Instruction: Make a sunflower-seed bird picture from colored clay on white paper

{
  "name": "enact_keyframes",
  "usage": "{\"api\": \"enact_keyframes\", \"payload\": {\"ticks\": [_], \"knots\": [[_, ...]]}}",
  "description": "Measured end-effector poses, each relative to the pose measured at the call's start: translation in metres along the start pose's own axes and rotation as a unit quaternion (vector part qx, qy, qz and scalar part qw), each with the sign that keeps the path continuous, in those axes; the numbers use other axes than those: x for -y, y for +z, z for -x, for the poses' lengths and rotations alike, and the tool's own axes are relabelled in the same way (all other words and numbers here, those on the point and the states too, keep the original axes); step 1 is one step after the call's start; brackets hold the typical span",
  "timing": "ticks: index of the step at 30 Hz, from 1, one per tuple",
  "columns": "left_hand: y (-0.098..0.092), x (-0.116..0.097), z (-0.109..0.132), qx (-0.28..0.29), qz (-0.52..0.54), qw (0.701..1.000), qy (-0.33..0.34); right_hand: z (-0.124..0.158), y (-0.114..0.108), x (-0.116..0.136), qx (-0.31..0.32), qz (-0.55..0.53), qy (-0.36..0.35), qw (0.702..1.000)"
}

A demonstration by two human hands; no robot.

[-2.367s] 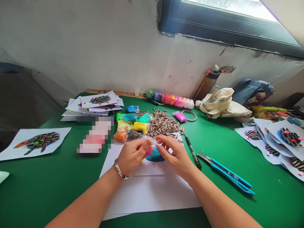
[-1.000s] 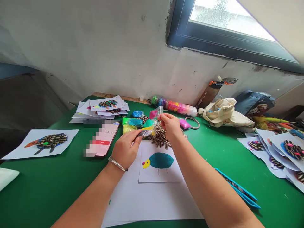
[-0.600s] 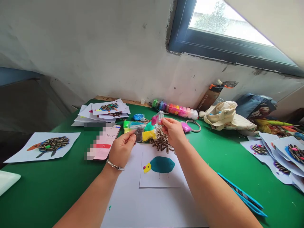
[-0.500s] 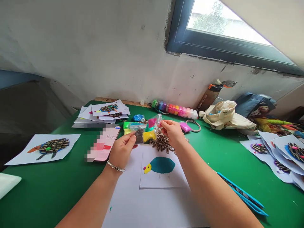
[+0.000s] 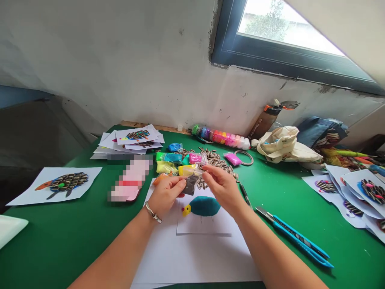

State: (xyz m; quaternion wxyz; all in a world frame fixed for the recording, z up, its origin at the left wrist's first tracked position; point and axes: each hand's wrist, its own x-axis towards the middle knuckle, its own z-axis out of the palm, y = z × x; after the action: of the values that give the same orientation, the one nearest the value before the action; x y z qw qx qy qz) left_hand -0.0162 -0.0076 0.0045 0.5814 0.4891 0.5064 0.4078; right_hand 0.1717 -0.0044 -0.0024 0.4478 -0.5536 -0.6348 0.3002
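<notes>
Dark pkt (image 5: 189, 186) in my L hand (image 5: 165, 194), up above the animal pic (image 5: 183, 228).
L thumb & fingers are clamped on its left side, prob. to steady a floppy bag; R hand (image 5: 221, 186) has fingertips at the see-through top edge, can't tell if they're pinched on it or just beside it. Pic lies on a bigger white sheet (image 5: 195, 257), likely to protect the table (image 5: 75, 237). Pink pkt (image 5: 197, 159), yellow pkt (image 5: 185, 171) & seeds (image 5: 221, 163) sit just past my hands, prob. for easy reach. Knife (image 5: 300, 239) is off to the R, blade out, pointing away from me.
</notes>
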Motion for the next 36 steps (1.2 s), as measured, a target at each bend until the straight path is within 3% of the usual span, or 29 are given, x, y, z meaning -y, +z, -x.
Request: {"api": "enact_keyframes", "payload": {"ticks": [3,7,9,15,20,23,26,29,31,36], "knots": [[0.002,0.001,0.0,0.033,-0.015,0.999,0.005,0.013,0.005,0.002,0.009,-0.011,-0.025,1.0],[0.003,0.003,-0.002,0.109,-0.042,0.992,0.057,0.017,0.008,0.004,-0.005,-0.044,-0.01,0.999],[0.004,0.004,-0.002,0.12,-0.046,0.989,0.067,0.019,0.008,0.007,-0.013,-0.053,-0.004,0.999],[0.007,0.002,0.001,0.102,-0.063,0.991,0.058,0.027,0.006,0.009,-0.043,-0.009,-0.028,0.999],[0.008,0.0,0.002,0.087,-0.087,0.989,0.08,0.029,0.004,0.01,-0.052,-0.024,0.01,0.998],[0.002,-0.001,0.002,0.017,-0.137,0.983,0.124,0.026,0.003,0.01,-0.047,-0.065,0.044,0.996],[-0.011,0.0,-0.002,-0.128,-0.223,0.952,0.164,0.023,0.001,0.007,-0.054,-0.115,0.067,0.99],[-0.025,0.002,-0.008,-0.213,-0.392,0.876,0.182,0.02,-0.001,0.003,-0.05,-0.143,0.074,0.986],[-0.031,0.005,-0.013,-0.206,-0.447,0.85,0.189,0.02,-0.001,0.002,-0.045,-0.139,0.078,0.986],[-0.036,0.02,-0.024,-0.165,-0.517,0.82,0.181,0.019,0.003,0.003,-0.038,-0.13,0.08,0.988]]}}
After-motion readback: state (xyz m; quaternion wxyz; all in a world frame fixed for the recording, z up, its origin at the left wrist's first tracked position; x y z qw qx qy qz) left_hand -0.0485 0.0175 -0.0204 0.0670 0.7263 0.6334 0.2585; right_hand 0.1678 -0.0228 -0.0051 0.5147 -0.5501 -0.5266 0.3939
